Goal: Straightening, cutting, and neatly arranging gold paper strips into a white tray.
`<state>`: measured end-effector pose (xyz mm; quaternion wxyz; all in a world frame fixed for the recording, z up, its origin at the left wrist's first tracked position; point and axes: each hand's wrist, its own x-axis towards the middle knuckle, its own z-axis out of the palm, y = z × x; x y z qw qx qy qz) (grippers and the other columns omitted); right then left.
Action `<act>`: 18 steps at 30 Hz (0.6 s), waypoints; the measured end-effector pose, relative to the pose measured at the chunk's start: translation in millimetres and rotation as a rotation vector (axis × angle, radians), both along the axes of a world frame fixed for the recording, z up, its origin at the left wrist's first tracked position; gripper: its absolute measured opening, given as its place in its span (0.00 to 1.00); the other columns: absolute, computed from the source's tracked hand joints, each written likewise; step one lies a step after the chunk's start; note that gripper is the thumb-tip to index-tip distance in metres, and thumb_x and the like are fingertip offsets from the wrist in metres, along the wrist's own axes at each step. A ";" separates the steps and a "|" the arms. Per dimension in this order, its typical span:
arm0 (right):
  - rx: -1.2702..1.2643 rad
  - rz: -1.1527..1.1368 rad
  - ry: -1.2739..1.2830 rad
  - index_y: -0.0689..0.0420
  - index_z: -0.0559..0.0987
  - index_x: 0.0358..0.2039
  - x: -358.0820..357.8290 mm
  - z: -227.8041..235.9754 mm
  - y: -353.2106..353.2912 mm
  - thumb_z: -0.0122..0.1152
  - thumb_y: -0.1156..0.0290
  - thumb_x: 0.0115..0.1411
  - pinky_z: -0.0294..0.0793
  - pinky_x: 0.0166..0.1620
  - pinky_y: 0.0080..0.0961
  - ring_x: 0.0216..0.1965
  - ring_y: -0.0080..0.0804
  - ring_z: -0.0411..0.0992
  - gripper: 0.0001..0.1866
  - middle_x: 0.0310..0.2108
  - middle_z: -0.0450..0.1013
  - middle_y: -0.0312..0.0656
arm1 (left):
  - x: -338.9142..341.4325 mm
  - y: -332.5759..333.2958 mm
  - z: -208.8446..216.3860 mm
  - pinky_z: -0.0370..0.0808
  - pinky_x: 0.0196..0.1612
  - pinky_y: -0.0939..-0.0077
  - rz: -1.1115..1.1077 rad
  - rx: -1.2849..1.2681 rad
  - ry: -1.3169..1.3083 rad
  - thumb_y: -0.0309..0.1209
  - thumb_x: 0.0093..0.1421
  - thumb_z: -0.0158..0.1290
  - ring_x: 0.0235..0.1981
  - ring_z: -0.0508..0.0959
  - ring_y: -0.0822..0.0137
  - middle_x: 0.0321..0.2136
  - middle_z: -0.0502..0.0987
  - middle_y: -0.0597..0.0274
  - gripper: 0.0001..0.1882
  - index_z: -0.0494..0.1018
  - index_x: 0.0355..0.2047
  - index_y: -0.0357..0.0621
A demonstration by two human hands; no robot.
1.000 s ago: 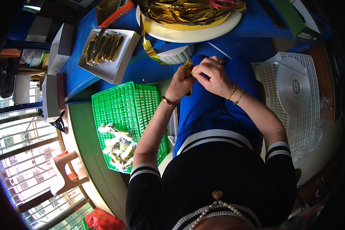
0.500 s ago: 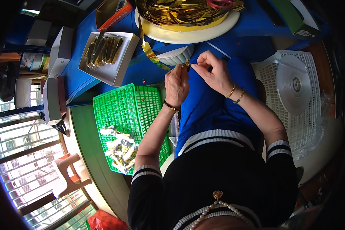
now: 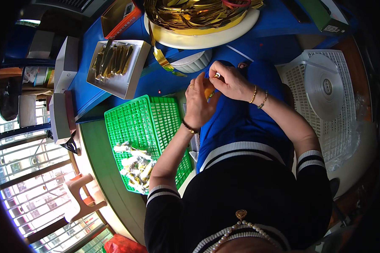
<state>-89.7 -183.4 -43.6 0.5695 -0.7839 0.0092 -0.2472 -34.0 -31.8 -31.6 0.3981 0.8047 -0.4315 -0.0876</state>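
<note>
My left hand (image 3: 200,103) and my right hand (image 3: 229,81) meet over my blue lap, both pinching a small gold and orange foil piece (image 3: 210,91) between their fingertips. A gold ribbon strip (image 3: 164,59) trails from the big heap of gold foil ribbon (image 3: 190,12) on a round cream tray (image 3: 202,39) down toward my hands. A green plastic basket (image 3: 141,122) sits to my left, holding a pile of small wrapped pieces (image 3: 133,166).
A white box (image 3: 131,80) with gold strips lies on the blue table (image 3: 156,82). A white basket (image 3: 299,80) with a large silver reel (image 3: 325,86) stands at my right. Window bars and a small stool (image 3: 82,198) are at lower left.
Both hands have stayed together over my lap, shifting slightly down and left, with the fingers reworking the small foil piece.
</note>
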 end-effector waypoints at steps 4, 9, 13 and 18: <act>-0.143 0.330 0.082 0.59 0.65 0.31 -17.6 25.1 -13.1 0.53 0.78 0.55 0.70 0.26 0.31 0.23 0.42 0.73 0.06 0.21 0.71 0.46 | 38.4 7.6 24.8 0.67 0.50 0.69 -0.395 0.008 0.632 0.31 0.52 0.61 0.45 0.72 0.62 0.44 0.73 0.53 0.27 0.65 0.49 0.34; -0.338 0.462 0.157 0.57 0.66 0.31 -23.5 42.0 -20.9 0.55 0.75 0.55 0.70 0.25 0.31 0.24 0.40 0.74 0.07 0.20 0.72 0.43 | 22.6 4.9 13.4 0.69 0.46 0.77 -0.508 0.029 1.009 0.30 0.62 0.50 0.42 0.73 0.72 0.42 0.75 0.58 0.15 0.67 0.47 0.35; -0.363 0.150 0.004 0.58 0.69 0.34 -34.3 33.3 -18.0 0.60 0.74 0.54 0.73 0.29 0.28 0.27 0.37 0.75 0.10 0.23 0.74 0.43 | 5.7 1.3 13.0 0.71 0.34 0.85 -0.402 0.024 1.050 0.32 0.66 0.43 0.30 0.75 0.78 0.31 0.78 0.61 0.12 0.70 0.42 0.36; -0.025 0.059 0.117 0.61 0.74 0.34 -52.2 6.0 -2.5 0.62 0.74 0.55 0.73 0.36 0.20 0.29 0.26 0.74 0.08 0.27 0.74 0.40 | -20.5 -2.4 3.4 0.68 0.26 0.86 -0.190 0.004 0.853 0.30 0.66 0.41 0.23 0.71 0.80 0.26 0.76 0.65 0.10 0.70 0.37 0.40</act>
